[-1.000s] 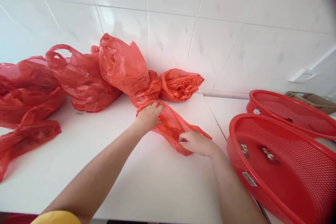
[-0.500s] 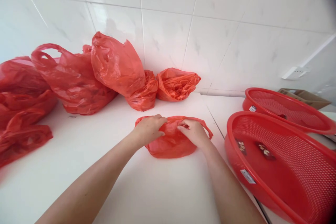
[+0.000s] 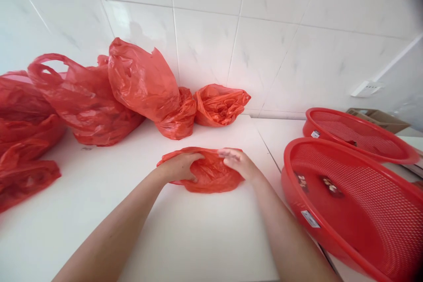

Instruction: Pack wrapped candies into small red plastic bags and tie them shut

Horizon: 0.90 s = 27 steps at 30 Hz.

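A thin red plastic bag [image 3: 214, 180] lies low on the white table in front of me, its mouth facing up and its film crumpled inside. My left hand [image 3: 178, 168] rests at the left side of the mouth, thumb and fingers spread apart over the film. My right hand [image 3: 240, 165] is at the right side of the mouth, open, with its fingers stretched out towards the left. Part of the bag's left rim is hidden under my left hand.
Several full red plastic bags [image 3: 99, 110] stand along the tiled wall at left, with a smaller open bag [image 3: 220, 108] beside them. At right are a red mesh basket [image 3: 310, 194] holding small dark packets [image 3: 331, 186] and another basket [image 3: 309, 128] behind it. A cardboard box [image 3: 380, 119] sits farther back.
My hands have moved apart at the bag's mouth, the left one shifting left. The mouth is wider and the bag's inside shows more. The right fingers have straightened. The view has shifted slightly.
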Motion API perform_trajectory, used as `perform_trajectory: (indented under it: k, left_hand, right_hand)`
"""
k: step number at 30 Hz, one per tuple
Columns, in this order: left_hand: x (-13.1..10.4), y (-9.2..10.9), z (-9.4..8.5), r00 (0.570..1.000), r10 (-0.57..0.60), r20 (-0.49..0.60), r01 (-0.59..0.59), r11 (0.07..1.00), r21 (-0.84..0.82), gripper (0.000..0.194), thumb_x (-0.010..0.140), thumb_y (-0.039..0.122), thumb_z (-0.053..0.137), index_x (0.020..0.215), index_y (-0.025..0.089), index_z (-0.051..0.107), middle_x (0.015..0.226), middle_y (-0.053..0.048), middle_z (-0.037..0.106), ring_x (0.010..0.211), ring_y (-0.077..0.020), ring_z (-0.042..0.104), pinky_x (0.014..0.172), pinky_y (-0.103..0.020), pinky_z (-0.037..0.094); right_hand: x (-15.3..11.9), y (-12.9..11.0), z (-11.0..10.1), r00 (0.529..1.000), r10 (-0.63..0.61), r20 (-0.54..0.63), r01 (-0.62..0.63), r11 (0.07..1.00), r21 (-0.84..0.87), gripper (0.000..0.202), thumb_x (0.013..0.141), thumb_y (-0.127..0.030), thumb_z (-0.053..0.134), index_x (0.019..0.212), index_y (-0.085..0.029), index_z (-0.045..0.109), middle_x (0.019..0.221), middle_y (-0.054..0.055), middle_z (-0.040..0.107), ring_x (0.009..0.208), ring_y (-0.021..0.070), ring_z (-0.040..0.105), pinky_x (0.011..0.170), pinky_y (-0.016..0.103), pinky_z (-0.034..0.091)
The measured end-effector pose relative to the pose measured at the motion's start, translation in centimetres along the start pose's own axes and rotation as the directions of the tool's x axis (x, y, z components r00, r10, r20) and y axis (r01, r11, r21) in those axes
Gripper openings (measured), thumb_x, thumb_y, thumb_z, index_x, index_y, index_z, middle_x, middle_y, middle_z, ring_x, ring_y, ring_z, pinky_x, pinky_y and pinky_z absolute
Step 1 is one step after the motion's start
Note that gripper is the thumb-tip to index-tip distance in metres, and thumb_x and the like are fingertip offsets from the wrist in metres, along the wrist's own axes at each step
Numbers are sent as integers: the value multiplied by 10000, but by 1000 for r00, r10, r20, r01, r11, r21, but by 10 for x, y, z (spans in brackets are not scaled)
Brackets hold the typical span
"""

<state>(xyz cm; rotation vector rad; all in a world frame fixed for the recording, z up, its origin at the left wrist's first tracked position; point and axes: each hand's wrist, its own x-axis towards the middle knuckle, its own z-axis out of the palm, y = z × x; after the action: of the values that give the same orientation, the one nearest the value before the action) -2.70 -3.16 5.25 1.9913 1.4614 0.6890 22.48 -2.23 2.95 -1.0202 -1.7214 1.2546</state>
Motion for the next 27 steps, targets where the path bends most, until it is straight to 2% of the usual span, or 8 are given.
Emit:
perform_trajectory:
  k: [3,6,10,13,17,21,24,27]
  left_hand:
    - [-8,4,-4,991,25,133,-36,996,85,548,579,151,671,1088,353,673,1065,1,701,837,-244,661,654,-306,487]
    - [-18,11,-5,997,63,44,-66,996,55,362,734,255,604,1079,348,663,1128,9,673,983,-237,633,786,-325,503]
    - [-31,15,-17,934,147,-324,-126,988,87,261,806,401,561,1014,275,659,1089,-44,661,1031,-238,604,916,-358,466]
    - [-36,7,-32,905,16,-425,82,974,212,600,675,503,676,1213,264,559,1234,-113,566,1118,-331,544,936,-474,435]
    - [-31,-10,-36,908,-405,-109,384,907,-172,747,642,568,675,1288,256,467,972,-95,652,738,-253,641,656,-405,522]
    - [-23,-20,-20,915,-404,-12,293,683,-670,489,656,477,711,1055,229,573,663,31,601,506,-103,511,495,-232,445]
    - [-21,-25,-14,918,-396,-24,229,580,-782,321,684,419,713,927,238,607,574,77,557,491,-63,457,481,-179,396]
    - [-18,-32,-14,903,-429,-32,192,466,-864,313,632,371,763,866,221,619,560,83,566,488,-47,462,483,-155,398]
  right_hand:
    - [10,11,-5,985,74,-156,-21,949,316,436,776,-510,588,1058,-182,652,1143,121,658,1057,228,621,864,368,510]
    - [14,15,-4,954,147,-262,-64,952,300,398,768,-509,589,937,-157,667,886,106,704,787,192,666,663,308,534]
    - [8,6,8,932,-6,-363,4,1000,-7,319,754,-480,627,874,-185,652,759,21,654,650,133,592,608,266,483]
    - [6,0,18,952,-203,-229,67,868,-492,293,713,-404,704,938,-218,679,917,31,650,833,157,591,774,310,475]
    - [9,-6,28,967,-245,-64,113,644,-757,248,756,-314,689,979,-205,695,999,67,641,970,204,568,885,369,446]
    - [-17,-48,43,875,-469,-121,231,623,-748,277,846,-334,583,1087,-214,646,1093,71,627,1022,204,560,915,377,455]
    - [-69,-98,45,824,-554,-119,306,612,-729,238,873,-291,539,1086,-243,634,1093,62,636,1026,189,584,898,348,487]
    - [-127,-139,18,817,-558,-146,223,539,-812,303,835,-228,577,1129,-294,609,1141,47,636,1020,202,611,860,337,518]
